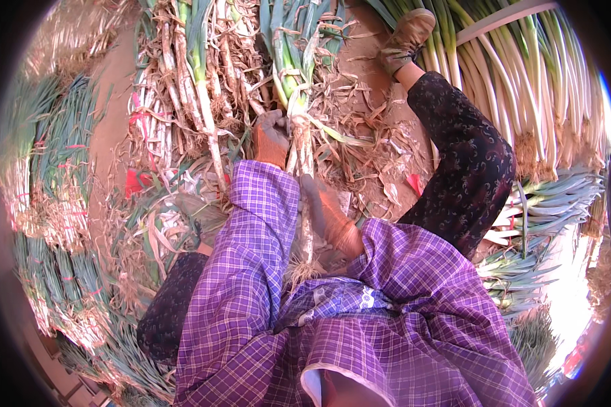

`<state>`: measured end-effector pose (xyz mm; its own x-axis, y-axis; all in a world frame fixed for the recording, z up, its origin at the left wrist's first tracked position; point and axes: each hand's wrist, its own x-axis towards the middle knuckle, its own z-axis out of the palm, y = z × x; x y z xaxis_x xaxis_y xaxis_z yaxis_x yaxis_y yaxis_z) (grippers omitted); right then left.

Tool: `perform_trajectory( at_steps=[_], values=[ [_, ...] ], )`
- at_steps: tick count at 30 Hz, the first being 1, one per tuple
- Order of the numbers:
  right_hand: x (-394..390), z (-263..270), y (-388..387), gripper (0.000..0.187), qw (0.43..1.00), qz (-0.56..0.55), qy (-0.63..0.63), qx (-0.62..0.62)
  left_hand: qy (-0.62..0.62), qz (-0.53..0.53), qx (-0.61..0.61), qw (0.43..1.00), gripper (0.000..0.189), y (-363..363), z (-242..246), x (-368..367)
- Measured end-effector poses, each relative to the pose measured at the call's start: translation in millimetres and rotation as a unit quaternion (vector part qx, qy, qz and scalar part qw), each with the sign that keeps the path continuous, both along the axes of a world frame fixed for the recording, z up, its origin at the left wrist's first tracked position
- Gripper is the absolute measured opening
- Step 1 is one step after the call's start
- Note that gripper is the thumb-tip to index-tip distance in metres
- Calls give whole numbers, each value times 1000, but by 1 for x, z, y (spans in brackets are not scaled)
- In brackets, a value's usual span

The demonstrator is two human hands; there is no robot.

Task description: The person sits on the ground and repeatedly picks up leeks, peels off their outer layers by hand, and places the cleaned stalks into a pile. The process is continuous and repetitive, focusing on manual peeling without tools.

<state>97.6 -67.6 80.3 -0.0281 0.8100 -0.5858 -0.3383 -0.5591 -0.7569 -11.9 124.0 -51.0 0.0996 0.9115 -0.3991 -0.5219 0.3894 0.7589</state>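
Note:
A large green onion (305, 152) lies lengthwise before me, its green leaves pointing away and its shaggy roots (304, 269) near my lap. Brown, dirty outer skin covers much of its stalk. My left hand (272, 133), in an orange glove with a grey coated palm, is closed at the upper stalk just below the leaves. Lower down, my right hand (331, 213) wears a matching glove and has its fingers around the stalk. Its fingertips are partly hidden. One pale leaf strip (336, 135) hangs out to the right of the stalk.
Unpeeled green onions (183, 91) lie in a heap ahead on the left. Dry husks (356, 117) litter the dirt floor. Clean white-stalked onions (519, 91) are piled at the right, beside my shoe (410, 38). Tied bundles (63, 142) line the far left.

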Motion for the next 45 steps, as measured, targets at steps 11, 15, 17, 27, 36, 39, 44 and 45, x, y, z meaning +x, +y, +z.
perform_trajectory(
  at_steps=[11, 15, 17, 27, 36, 39, 44, 45],
  values=[
    [-5, -4, -9, 25, 952, -164, 246, -80, 270, 2, -16, 963, 38, -23, 109, 42],
    [29, -5, 12, 25, 956, -162, 243, -17, 357, -172, 141, 907, 26, -104, 112, 9],
    [40, -16, 20, 32, 976, -153, 157, 9, 355, -189, 162, 901, 26, -144, 100, -36],
    [-5, -75, 28, 39, 934, 41, -348, 63, 747, -278, -58, 600, 56, -127, 112, -114],
    [20, 14, 45, 36, 898, 163, -389, 124, 141, -220, -81, 962, 22, -58, 116, -12],
    [42, 27, 104, 49, 893, 56, -410, 177, 471, -181, 81, 860, 20, -81, 119, -24],
    [30, 5, 137, 55, 992, -44, -101, 67, 817, -105, 323, 466, 50, -146, 119, -27],
    [32, -4, 127, 53, 990, -105, 2, 95, 820, -122, 353, 433, 57, -156, 117, -28]
  ],
)
